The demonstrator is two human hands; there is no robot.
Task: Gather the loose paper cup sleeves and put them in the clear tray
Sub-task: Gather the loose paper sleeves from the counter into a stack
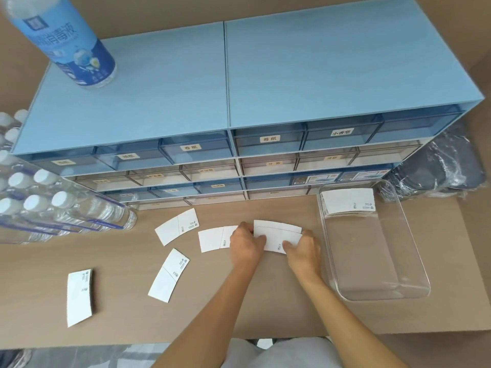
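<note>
Flat white paper cup sleeves lie on the brown table. My left hand (245, 244) and my right hand (303, 248) together grip a small stack of sleeves (276, 233) in the middle. One loose sleeve (214, 239) lies partly under my left hand. Another sleeve (177, 226) lies further left, one more (169, 275) below it, and a sleeve stack (79, 296) sits at the far left. The clear tray (414, 282) stands to the right of my hands, with a pile of sleeves (346, 201) at its far end.
A blue drawer cabinet (239, 102) stands behind the sleeves, a disinfectant bottle (66, 41) on its top. A wrapped pack of water bottles (53, 205) lies at the left. Dark bagged items (441, 168) sit behind the tray. The table's near edge runs below my forearms.
</note>
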